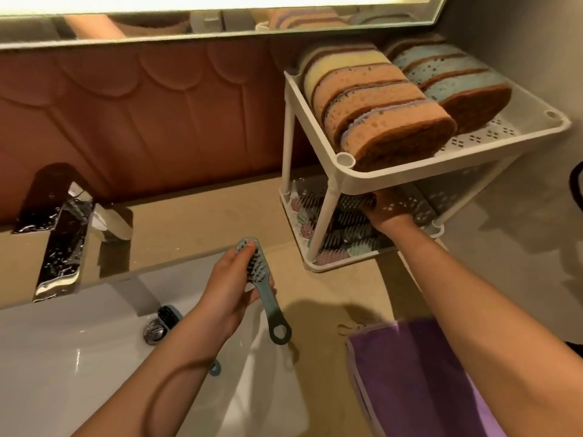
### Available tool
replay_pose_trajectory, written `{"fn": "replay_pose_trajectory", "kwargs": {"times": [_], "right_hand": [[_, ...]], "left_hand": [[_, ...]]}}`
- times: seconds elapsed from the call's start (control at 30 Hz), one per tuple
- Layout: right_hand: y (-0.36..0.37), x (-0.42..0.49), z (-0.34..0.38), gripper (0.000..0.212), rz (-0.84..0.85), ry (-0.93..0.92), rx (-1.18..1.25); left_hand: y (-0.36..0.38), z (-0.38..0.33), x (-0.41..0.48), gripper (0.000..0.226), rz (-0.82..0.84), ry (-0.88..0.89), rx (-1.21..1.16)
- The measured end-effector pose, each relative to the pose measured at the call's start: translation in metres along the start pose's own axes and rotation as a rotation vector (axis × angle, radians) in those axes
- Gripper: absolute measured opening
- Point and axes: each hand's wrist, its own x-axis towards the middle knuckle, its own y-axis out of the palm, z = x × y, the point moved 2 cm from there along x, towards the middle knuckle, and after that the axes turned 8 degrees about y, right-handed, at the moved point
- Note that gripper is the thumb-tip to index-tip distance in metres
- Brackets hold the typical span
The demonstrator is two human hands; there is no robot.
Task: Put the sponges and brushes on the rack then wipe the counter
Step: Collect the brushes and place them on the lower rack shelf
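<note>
Mostly done: sponges (378, 102) fill the rack (410, 171) top, brushes (347, 234) below. Right hand (389, 212) is inside the lower tier, grip unclear. Left hand (230, 288) grips a grey brush (265, 285); another brush (168, 313) lies in the sink (79, 342). Counter (315, 294) unwiped, purple cloth (410, 373) idle

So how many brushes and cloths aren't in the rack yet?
Brushes: 2, held brush and sink brush
Cloths: 1, purple cloth
Total: 3
</note>
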Motion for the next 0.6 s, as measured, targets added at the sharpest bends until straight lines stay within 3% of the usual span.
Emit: {"fn": "replay_pose_trajectory", "kwargs": {"times": [0.13,0.43,0.6], "right_hand": [[0.015,0.031,0.004,0.055,0.089,0.001,0.056],[0.039,0.048,0.001,0.050,0.171,-0.043,0.151],[0.030,0.038,-0.001,0.036,0.186,-0.083,0.120]], "left_hand": [[-0.001,0.005,0.007,0.017,-0.010,-0.002,0.029],[-0.001,0.012,0.010,0.021,0.010,-0.008,0.074],[0.003,0.012,0.004,0.019,0.020,-0.020,0.050]]}}
